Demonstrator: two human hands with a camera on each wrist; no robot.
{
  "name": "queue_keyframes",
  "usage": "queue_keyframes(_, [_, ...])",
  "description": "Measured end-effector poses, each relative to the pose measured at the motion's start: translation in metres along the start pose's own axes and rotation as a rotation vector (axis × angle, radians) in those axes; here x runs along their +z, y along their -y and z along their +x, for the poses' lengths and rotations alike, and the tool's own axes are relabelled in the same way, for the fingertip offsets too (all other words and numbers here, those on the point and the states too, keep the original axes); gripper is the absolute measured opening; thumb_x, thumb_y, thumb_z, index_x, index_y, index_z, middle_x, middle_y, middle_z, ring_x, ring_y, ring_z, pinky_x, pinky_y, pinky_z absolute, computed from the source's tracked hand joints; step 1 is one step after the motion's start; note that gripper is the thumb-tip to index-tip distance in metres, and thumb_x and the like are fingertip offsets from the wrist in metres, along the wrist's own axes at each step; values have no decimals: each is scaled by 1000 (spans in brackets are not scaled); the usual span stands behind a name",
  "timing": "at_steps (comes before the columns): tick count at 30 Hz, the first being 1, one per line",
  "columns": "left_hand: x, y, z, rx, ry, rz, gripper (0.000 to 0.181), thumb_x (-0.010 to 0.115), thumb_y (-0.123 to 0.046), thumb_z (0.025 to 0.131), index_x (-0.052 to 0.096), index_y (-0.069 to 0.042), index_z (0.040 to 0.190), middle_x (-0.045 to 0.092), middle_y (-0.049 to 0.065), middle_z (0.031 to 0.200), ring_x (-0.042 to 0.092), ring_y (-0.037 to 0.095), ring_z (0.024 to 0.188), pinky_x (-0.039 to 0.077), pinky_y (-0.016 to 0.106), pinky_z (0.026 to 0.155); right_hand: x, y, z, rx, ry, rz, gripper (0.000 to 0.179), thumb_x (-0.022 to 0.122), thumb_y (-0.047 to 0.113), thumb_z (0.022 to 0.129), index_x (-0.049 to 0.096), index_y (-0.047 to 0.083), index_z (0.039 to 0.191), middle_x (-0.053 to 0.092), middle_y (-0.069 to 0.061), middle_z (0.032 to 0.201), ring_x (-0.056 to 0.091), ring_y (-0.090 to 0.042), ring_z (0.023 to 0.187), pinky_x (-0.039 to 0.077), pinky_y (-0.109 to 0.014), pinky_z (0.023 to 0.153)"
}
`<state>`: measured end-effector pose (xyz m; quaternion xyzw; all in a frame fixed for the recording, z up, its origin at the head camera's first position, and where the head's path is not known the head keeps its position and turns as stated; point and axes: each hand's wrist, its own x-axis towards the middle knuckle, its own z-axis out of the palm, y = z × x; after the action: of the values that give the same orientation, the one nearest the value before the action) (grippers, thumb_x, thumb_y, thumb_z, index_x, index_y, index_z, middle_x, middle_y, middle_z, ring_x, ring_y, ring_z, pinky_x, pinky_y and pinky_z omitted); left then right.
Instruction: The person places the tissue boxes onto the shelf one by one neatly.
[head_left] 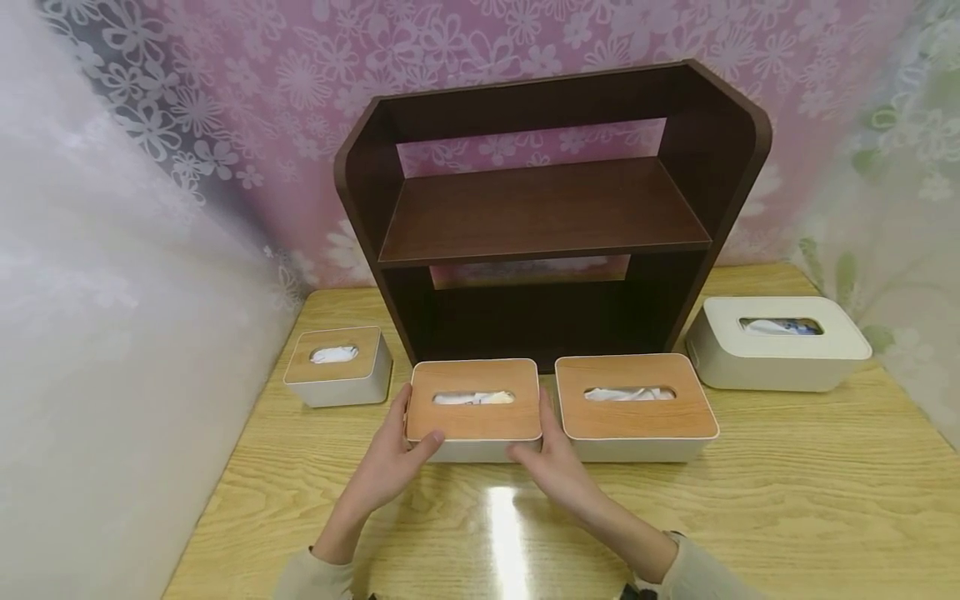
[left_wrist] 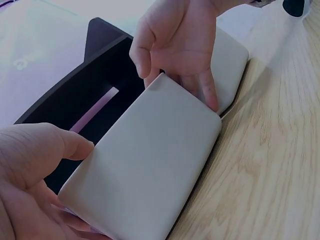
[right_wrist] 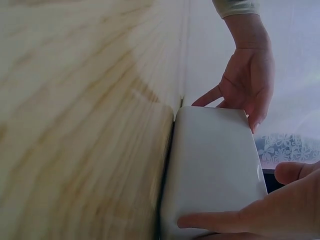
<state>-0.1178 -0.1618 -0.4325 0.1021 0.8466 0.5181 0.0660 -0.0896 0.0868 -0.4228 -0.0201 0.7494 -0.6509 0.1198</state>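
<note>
A tissue box [head_left: 474, 421] with a white body and an orange wood-look lid stands on the table in front of a dark brown shelf, white tissue showing in its oval slot. My left hand [head_left: 396, 462] grips its left end, thumb at the front edge of the lid and fingers along the side. At the right end my right hand [head_left: 557, 467] holds it, thumb at the front corner, fingers in the narrow gap beside a second wood-lidded tissue box [head_left: 637, 423]. Both wrist views show the held box's plain white front face [left_wrist: 150, 150] between the two hands.
Behind stands the two-tier shelf [head_left: 547, 208]. A smaller wood-lidded tissue box [head_left: 337, 367] sits left, and an all-white tissue box [head_left: 780, 362] sits right. The wood-grain table [head_left: 825, 500] meets a pale wall [head_left: 135, 333] at left and a flowered backdrop [head_left: 225, 100] behind.
</note>
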Motion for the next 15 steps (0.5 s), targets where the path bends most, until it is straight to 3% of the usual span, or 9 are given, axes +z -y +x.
queue_keyframes(4, [-1, -2, 3, 13, -12, -15, 88, 64, -26, 98, 5, -2, 158, 15, 21, 163, 26, 38, 146, 40, 55, 105, 3, 2, 2, -28, -21, 2, 102, 62, 13, 90, -14, 13, 158, -15, -7, 165, -9, -26, 151, 4, -59, 118])
queue_keyframes(5, [-1, -2, 5, 23, -14, -19, 88, 64, -26, 98, 5, -2, 158, 15, 22, 163, 27, 39, 145, 41, 55, 104, 3, 2, 2, -34, -28, 5, 102, 62, 13, 90, -14, 13, 158, -15, -7, 165, 3, -30, 151, 7, -59, 118])
queue_keyframes(6, [-2, -3, 7, 35, -14, -28, 88, 64, -25, 98, 5, -2, 159, 16, 21, 163, 28, 39, 145, 42, 55, 104, 4, 2, 3, -36, -36, 5, 102, 62, 13, 91, -15, 14, 158, -15, -6, 165, 27, -31, 143, 14, -58, 117])
queue_keyframes(7, [-2, -3, 9, 44, -13, -34, 88, 65, -24, 98, 5, -2, 159, 16, 21, 162, 30, 40, 144, 44, 55, 102, 5, 2, 4, -35, -44, 6, 103, 62, 13, 91, -15, 15, 158, -15, -6, 165, 47, -29, 125, 26, -56, 113])
queue_keyframes(8, [-3, -3, 11, 53, -12, -39, 88, 65, -24, 98, 4, -3, 159, 16, 21, 162, 31, 40, 143, 45, 54, 101, 5, 3, 5, -31, -51, 7, 103, 62, 14, 91, -16, 17, 158, -16, -5, 165, 57, -24, 100, 39, -50, 105])
queue_keyframes(10, [-4, -3, 16, 69, -8, -55, 88, 65, -23, 98, 4, -2, 159, 16, 21, 162, 32, 40, 143, 46, 54, 100, 6, 3, 9, -26, -66, 6, 103, 62, 13, 91, -17, 19, 158, -15, -5, 165, 43, -16, 59, 49, -37, 78])
queue_keyframes(11, [-5, -3, 18, 71, -7, -61, 88, 65, -22, 97, 4, -2, 159, 16, 20, 162, 33, 39, 142, 46, 53, 100, 6, 3, 11, -22, -73, 7, 103, 62, 13, 91, -17, 19, 158, -15, -5, 165, 30, -16, 52, 46, -33, 69])
queue_keyframes(13, [-5, -2, 22, 73, -2, -65, 88, 65, -22, 98, 5, -2, 159, 17, 20, 162, 35, 38, 141, 46, 53, 100, 7, 3, 16, -18, -89, 6, 103, 62, 13, 91, -17, 19, 158, -14, -5, 165, 38, -20, 58, 43, -33, 64])
queue_keyframes(15, [-6, -2, 26, 78, -4, -62, 87, 65, -23, 98, 6, -1, 158, 18, 21, 162, 34, 38, 142, 45, 54, 100, 7, 3, 21, -21, -100, 14, 104, 62, 13, 90, -17, 18, 158, -15, -6, 165, 54, -27, 92, 46, -41, 84])
